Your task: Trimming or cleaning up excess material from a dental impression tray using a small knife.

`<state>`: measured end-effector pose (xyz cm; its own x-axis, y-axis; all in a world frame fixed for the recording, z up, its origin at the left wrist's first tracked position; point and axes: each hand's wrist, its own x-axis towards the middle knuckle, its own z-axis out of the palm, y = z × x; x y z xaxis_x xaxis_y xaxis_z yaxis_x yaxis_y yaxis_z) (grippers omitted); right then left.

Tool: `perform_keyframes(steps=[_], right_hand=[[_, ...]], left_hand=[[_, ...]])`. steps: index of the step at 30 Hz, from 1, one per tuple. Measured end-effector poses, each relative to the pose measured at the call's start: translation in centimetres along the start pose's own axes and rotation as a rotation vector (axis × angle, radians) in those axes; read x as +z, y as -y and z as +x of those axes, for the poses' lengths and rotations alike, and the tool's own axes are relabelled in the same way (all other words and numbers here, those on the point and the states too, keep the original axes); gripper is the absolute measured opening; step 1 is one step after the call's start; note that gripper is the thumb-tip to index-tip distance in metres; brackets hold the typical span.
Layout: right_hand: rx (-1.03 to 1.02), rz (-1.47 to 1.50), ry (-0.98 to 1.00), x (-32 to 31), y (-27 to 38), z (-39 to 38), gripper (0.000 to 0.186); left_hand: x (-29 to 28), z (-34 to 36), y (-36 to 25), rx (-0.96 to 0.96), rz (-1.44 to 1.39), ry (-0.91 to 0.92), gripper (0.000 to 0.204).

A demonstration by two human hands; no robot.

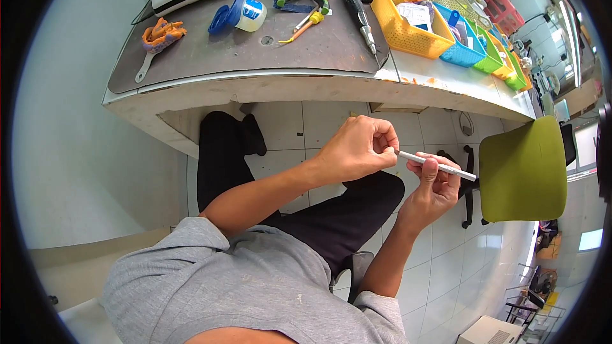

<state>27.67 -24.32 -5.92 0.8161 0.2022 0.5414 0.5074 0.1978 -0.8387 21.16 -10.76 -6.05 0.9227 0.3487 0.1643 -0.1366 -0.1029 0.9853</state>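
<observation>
Above my lap, in front of the bench edge, my right hand [435, 190] grips a slim white pen-like stick [443, 165] between thumb and fingers. The stick slants down to the right, and its darker, narrow end points at my other hand. Close to that end, my left hand [360, 150] is closed, thumb and forefinger curled together in a ring. Whatever those fingers pinch, if anything, is too small or hidden to name. Whether they touch the stick's tip I cannot tell.
The workbench [255, 86] carries an orange lump in a grey-handled scoop [157, 41], a blue-lidded jar [247, 14], a black handpiece [361, 19] and a green ring-shaped tool [299, 1]. Coloured baskets [408, 32] line its right side. A green chair [523, 169] stands at right.
</observation>
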Motion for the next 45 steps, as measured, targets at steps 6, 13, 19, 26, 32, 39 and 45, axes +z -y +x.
perform_keyframes(steps=[6, 13, 19, 26, 32, 39, 45], right_hand=[[0.035, 0.18, -0.076, -1.4, 0.0, 0.8, 0.02], [0.158, 0.377, 0.002, -2.3, 0.2, 1.1, 0.022], [0.159, 0.37, 0.057, -2.3, 0.7, 0.9, 0.033], [0.182, 0.371, 0.127, -1.6, 1.3, 0.9, 0.045], [0.208, 0.358, 0.062, -1.7, 1.7, 0.7, 0.041], [0.215, 0.341, 0.108, -1.9, 1.8, 0.6, 0.037], [0.13, 0.34, -0.072, -4.1, 1.2, 2.4, 0.035]], left_hand=[[-1.4, -0.8, 1.5, 0.029, -0.047, -0.106, 0.012], [-1.8, -1.9, 1.1, -0.016, -0.227, -0.068, 0.019], [-2.4, -1.7, 1.0, 0.01, -0.28, 0.05, 0.032], [-0.7, -0.8, -1.5, 0.089, -0.073, 0.083, 0.039], [0.1, -0.8, -3.0, 0.172, 0.114, 0.11, 0.024], [0.3, -2.0, -1.7, 0.275, 0.105, 0.061, 0.021], [-2.0, -4.5, -0.2, 0.216, 0.171, -0.05, 0.018]])
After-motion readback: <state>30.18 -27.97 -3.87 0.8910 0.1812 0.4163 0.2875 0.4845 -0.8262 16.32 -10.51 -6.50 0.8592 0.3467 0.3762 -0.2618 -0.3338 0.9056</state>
